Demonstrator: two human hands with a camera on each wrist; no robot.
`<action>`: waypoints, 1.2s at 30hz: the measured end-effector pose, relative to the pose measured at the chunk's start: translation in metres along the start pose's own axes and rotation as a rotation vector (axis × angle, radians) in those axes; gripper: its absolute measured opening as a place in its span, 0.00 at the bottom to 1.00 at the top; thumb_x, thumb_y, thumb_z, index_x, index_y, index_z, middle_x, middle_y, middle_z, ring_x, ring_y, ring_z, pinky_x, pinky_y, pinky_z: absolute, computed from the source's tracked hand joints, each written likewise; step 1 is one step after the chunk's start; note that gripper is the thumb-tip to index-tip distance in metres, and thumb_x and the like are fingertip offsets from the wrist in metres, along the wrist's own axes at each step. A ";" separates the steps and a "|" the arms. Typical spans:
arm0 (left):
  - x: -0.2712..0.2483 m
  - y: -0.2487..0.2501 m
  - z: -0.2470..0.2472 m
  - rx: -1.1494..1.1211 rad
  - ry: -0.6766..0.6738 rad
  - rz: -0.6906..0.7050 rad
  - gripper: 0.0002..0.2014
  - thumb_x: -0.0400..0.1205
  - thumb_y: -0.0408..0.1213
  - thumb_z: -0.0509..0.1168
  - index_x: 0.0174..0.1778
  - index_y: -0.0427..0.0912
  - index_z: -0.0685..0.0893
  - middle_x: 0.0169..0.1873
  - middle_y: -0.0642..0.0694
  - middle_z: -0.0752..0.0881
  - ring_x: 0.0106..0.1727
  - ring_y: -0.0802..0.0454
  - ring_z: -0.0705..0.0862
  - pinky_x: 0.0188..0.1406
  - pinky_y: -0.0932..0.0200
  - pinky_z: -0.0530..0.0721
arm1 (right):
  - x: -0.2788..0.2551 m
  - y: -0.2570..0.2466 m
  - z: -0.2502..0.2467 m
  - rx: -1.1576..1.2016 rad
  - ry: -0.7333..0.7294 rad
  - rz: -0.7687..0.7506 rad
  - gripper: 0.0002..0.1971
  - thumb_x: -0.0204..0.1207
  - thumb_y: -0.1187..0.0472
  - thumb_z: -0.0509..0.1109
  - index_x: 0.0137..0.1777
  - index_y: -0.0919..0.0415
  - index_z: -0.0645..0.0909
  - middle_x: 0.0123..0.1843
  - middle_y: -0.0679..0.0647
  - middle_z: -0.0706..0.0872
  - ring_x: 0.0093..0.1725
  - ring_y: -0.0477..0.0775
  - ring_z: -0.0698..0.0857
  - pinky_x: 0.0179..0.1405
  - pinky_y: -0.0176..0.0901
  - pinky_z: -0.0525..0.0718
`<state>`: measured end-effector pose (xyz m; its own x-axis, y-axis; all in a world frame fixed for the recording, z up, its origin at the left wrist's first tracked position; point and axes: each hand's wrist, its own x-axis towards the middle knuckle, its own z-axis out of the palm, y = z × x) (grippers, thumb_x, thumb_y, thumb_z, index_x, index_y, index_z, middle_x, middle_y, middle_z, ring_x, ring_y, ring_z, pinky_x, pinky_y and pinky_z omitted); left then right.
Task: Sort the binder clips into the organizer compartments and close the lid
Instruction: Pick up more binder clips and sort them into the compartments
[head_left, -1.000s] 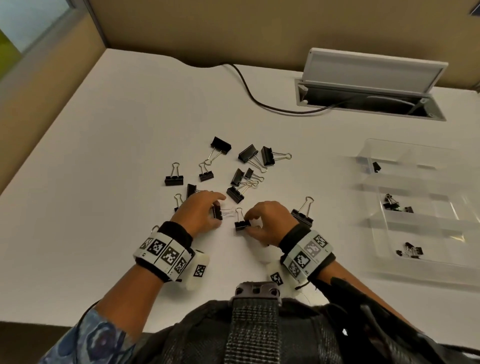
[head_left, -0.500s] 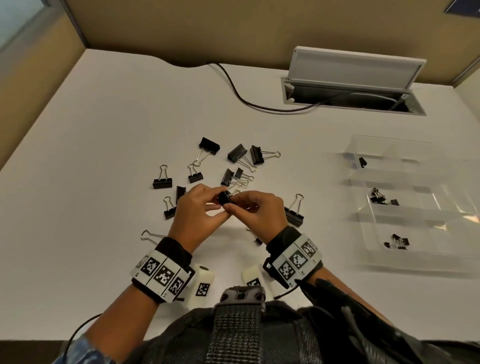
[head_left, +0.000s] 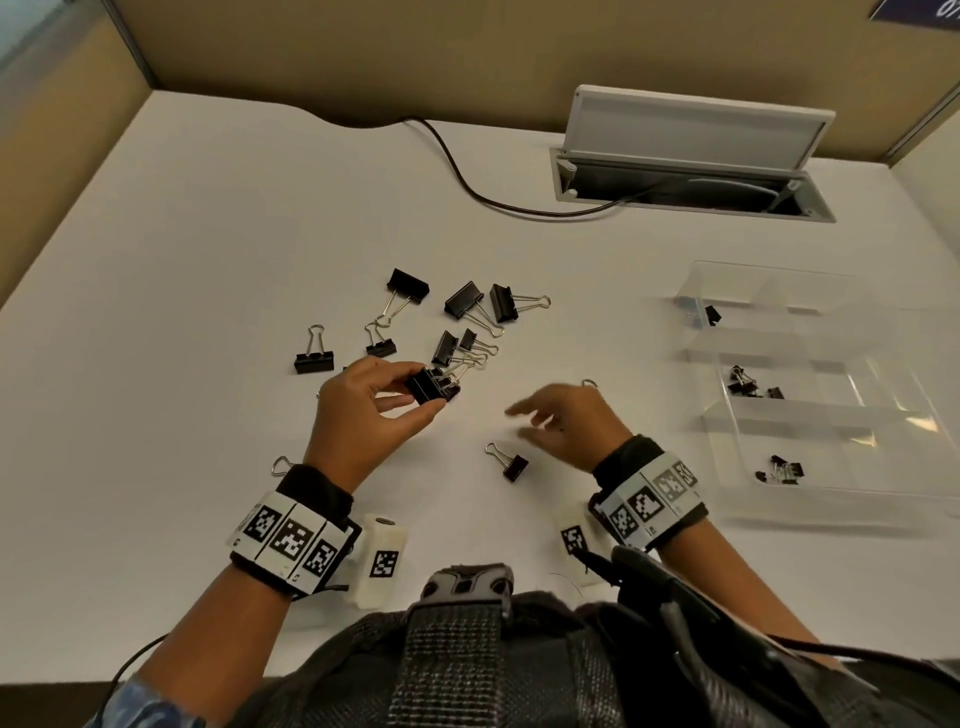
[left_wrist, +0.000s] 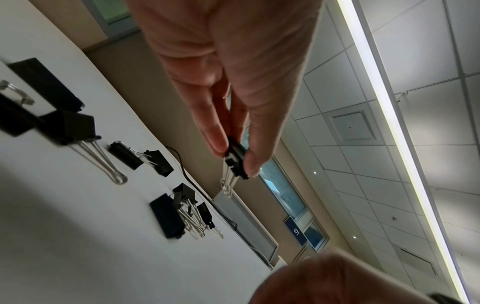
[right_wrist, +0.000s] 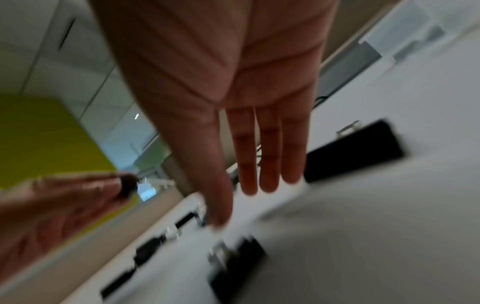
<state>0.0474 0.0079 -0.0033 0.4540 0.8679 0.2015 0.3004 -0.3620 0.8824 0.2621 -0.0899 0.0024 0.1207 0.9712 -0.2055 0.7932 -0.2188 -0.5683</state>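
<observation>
My left hand pinches a small stack of black binder clips between thumb and fingers, lifted above the desk; the left wrist view shows the held clips with wire handles hanging down. My right hand hovers with straight fingers and holds nothing, blurred in the right wrist view. One small clip lies on the desk just below its fingers. Several loose clips lie scattered beyond the hands. The clear organizer stands at the right, with a few small clips in its compartments.
An open cable hatch with a raised lid sits at the back of the white desk, and a black cable runs from it. Partition walls border the back and the left.
Both hands met at the clips half a second ago; now my right hand has let go and pulled back to the right, while the left keeps the stacked clips raised.
</observation>
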 end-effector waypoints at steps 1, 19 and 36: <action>0.000 -0.001 0.000 0.002 0.001 -0.003 0.21 0.67 0.34 0.79 0.56 0.38 0.87 0.46 0.46 0.86 0.44 0.73 0.85 0.43 0.78 0.82 | -0.004 0.004 0.003 -0.085 -0.134 -0.024 0.15 0.73 0.57 0.72 0.60 0.52 0.83 0.57 0.52 0.85 0.49 0.46 0.82 0.55 0.43 0.84; -0.006 0.015 0.010 -0.030 0.010 0.084 0.21 0.66 0.32 0.79 0.55 0.38 0.87 0.46 0.44 0.85 0.47 0.68 0.85 0.46 0.77 0.82 | -0.016 -0.033 -0.010 0.522 0.466 -0.029 0.07 0.68 0.57 0.77 0.46 0.56 0.89 0.39 0.49 0.91 0.38 0.47 0.89 0.40 0.42 0.89; -0.011 0.029 0.025 0.002 -0.005 0.167 0.21 0.66 0.32 0.79 0.56 0.37 0.87 0.46 0.46 0.85 0.48 0.70 0.85 0.46 0.76 0.83 | -0.012 -0.044 0.020 0.767 0.379 0.028 0.11 0.75 0.62 0.70 0.57 0.60 0.86 0.48 0.58 0.91 0.45 0.54 0.90 0.49 0.58 0.89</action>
<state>0.0722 -0.0209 0.0091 0.5019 0.7938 0.3435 0.2218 -0.5020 0.8360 0.2143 -0.0935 0.0139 0.4339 0.9006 -0.0250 0.1799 -0.1138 -0.9771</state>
